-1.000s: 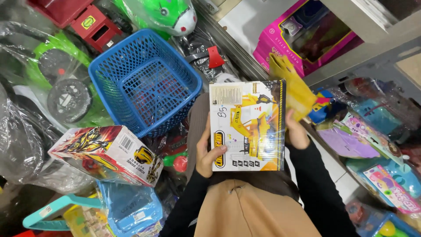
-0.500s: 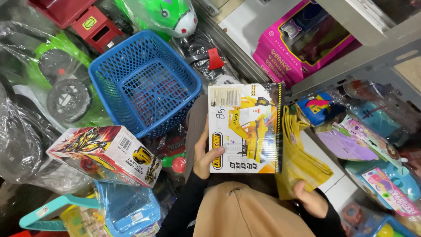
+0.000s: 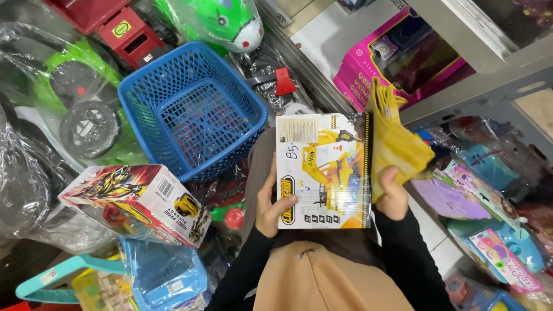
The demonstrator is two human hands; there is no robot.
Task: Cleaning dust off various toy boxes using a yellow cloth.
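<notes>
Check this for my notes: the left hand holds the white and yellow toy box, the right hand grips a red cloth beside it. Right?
Not quite. In the head view the cloth in the right hand is yellow, not red. The left hand does hold the white and yellow toy box, with the cloth against its right edge.

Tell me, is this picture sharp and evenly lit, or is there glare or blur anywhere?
Head view: bright, even light and soft shadows; the toy box in the left hand is sharp, with faint sheen on its film; the yellow cloth in the right hand looks slightly soft; white glare streaks the clear plastic wrap at left; the shelf edges bend with wide-angle distortion.
</notes>
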